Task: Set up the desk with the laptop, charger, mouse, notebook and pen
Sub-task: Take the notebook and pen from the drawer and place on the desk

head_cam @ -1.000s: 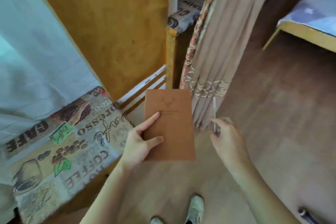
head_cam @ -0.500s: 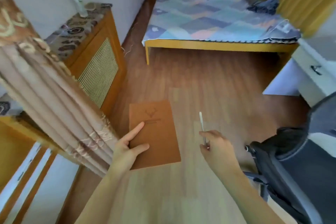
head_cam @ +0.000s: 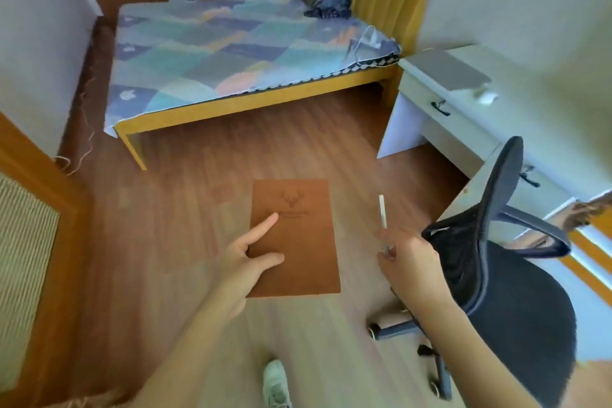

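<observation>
Swung round from the curtain and cabinet a second ago; now facing bed (head_cam: 231,53) and white worktop (head_cam: 516,99) at far right. Left hand (head_cam: 245,262) closed on the brown notebook (head_cam: 298,238), index finger and thumb laid flat on the cover, the rest tucked beneath, book carried level over the floor. Right hand (head_cam: 410,262) pinched shut round the white pen (head_cam: 383,215), tip pointing up and away. Same grips as a moment back, nothing dropped. On the worktop already: grey laptop (head_cam: 447,71), lid shut, with the white mouse (head_cam: 486,97) just beside its near corner. Charger not made out from here. Black chair (head_cam: 503,262) standing between body and worktop, close by the right arm. Meaning, probably: destination now in sight, notebook and pen the last pieces to set down; likely a step round the chair needed first.
</observation>
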